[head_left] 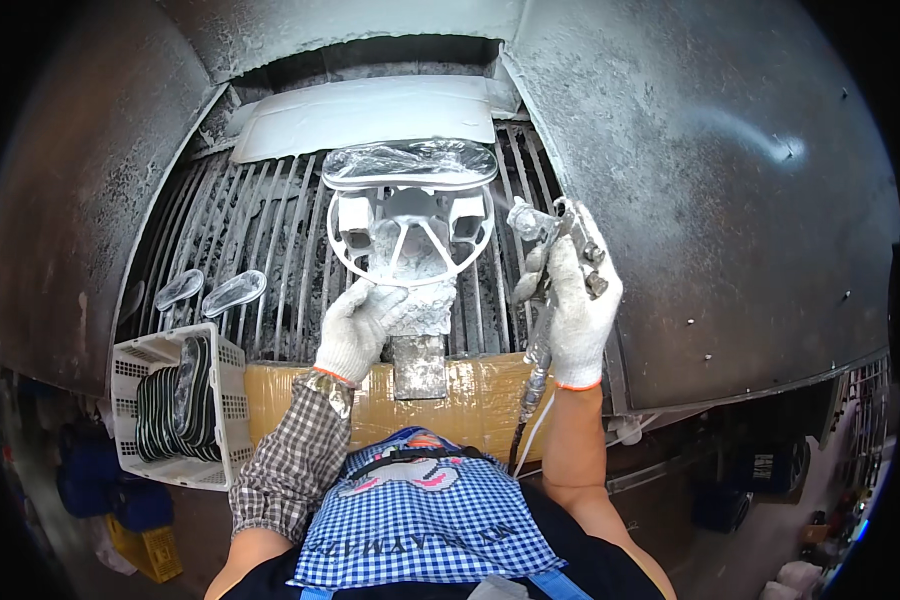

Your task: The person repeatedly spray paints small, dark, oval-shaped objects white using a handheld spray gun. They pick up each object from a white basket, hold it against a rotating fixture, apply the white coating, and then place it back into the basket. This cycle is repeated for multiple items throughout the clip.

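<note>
A white round frame (402, 277) with spokes and two block-like sides stands on a paint-crusted stand (420, 372) in the middle. Across its top lies an oval piece (410, 166) with a white rim and clear plastic film over its face. My left hand (358, 325), in a white knit glove, has its fingers closed at the frame's lower left rim. To the right, my right hand (582, 300), gloved too, is wrapped round a paint-spattered spray gun (540, 250). The gun's nozzle end points left toward the frame, apart from it. A hose (532, 385) hangs below the gun.
A white plastic basket (232, 410) at the lower left holds several dark oval pieces. Two film-covered oval pieces (234, 292) lie on the slatted grate (280, 220). Metal booth walls (710, 240) rise on both sides. A tape-covered brown ledge (485, 400) runs along the front.
</note>
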Demonstrator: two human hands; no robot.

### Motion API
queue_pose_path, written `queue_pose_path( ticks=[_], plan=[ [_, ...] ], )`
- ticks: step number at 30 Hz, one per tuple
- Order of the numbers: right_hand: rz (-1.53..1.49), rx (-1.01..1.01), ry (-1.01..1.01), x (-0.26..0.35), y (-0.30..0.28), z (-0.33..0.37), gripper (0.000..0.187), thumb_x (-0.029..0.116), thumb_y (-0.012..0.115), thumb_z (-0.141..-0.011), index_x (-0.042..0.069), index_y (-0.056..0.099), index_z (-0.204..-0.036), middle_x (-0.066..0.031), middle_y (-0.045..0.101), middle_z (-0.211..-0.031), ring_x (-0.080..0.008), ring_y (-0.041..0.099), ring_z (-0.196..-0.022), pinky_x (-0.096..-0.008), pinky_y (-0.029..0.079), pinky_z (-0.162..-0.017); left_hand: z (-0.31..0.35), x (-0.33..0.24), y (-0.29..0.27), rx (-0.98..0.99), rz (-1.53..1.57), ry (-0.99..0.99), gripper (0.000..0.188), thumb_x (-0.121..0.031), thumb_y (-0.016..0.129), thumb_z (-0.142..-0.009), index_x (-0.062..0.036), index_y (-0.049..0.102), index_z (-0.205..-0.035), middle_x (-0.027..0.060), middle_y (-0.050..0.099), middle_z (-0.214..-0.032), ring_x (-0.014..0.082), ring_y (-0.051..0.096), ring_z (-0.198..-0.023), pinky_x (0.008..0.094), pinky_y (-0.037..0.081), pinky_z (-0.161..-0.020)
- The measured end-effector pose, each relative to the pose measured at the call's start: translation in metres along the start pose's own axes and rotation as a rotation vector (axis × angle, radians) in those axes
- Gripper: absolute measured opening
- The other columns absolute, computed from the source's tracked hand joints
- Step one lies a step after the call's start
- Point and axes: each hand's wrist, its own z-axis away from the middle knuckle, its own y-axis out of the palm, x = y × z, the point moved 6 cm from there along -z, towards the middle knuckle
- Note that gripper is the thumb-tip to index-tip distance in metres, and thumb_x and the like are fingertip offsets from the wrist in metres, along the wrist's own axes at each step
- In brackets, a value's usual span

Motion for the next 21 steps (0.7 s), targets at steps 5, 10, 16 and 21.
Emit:
queue_pose_path(
  ticks=[5,10,16,21],
  plan=[
    [0.029,-0.067,-0.023,0.015,-0.006,0.0,0.054,0.011,0.063,-0.11,-0.004,0.045,-0.158,-0.0034,0.066,-0.091,-0.0065,0.06,-0.069,-0.0225,0.053,-0.06,0.002,-0.015,-0.006,0.031,-0.009,0.041,0.047,-0.016,0.057,-0.103,0.0089,0.052,-0.142,0.0268,0.065,-0.136,0.0401,0.066,-0.125,0.0539,0.055,-0.111],
    [0.086,-0.04,-0.012,0.023,-0.016,0.013,0.051,0.013,0.063,-0.11,-0.004,0.049,-0.155,-0.0051,0.068,-0.092,-0.0066,0.061,-0.07,-0.0229,0.053,-0.062,0.002,-0.035,-0.012,0.045,0.005,0.074,0.048,-0.017,0.057,-0.103,0.0086,0.052,-0.144,0.0281,0.064,-0.138,0.04,0.067,-0.124,0.0518,0.056,-0.107],
    [0.06,-0.038,0.048,0.03,-0.015,0.029,0.05,0.015,0.064,-0.109,-0.003,0.051,-0.155,-0.0053,0.069,-0.092,-0.0068,0.061,-0.071,-0.0234,0.054,-0.063,0.005,-0.03,-0.015,-0.011,-0.058,0.13,0.048,-0.021,0.06,-0.103,0.0055,0.054,-0.142,0.0241,0.066,-0.137,0.0381,0.068,-0.121,0.0501,0.056,-0.106],
    [0.083,0.01,0.092,0.032,-0.011,0.04,0.053,0.016,0.065,-0.109,-0.003,0.05,-0.156,-0.0051,0.069,-0.092,-0.0069,0.061,-0.073,-0.0236,0.053,-0.065,0.011,0.01,-0.001,0.028,-0.087,0.007,0.048,-0.022,0.065,-0.1,0.0021,0.057,-0.141,0.0187,0.07,-0.127,0.0353,0.069,-0.118,0.0501,0.056,-0.105]
  ],
)
